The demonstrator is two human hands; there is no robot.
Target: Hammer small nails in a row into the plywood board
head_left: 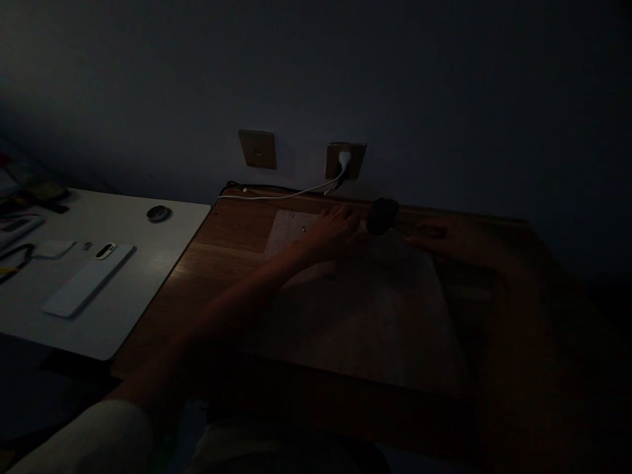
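The scene is very dark. My left hand (330, 234) reaches across a wooden desk (222, 263) and rests on the far edge of a large pale sheet (365, 316) lying on it, fingers stretched toward a dark round object (382, 214). My right hand (444, 238) lies at the sheet's far right corner, just right of that dark object, with its fingers extended flat. I cannot make out what the dark object is.
A white table (123, 289) adjoins the desk on the left, holding a white phone-like slab (86, 280), a small round dark item (158, 213) and cables. Two wall plates (257, 149) sit behind; a white plug (344, 160) and cable run from the right one.
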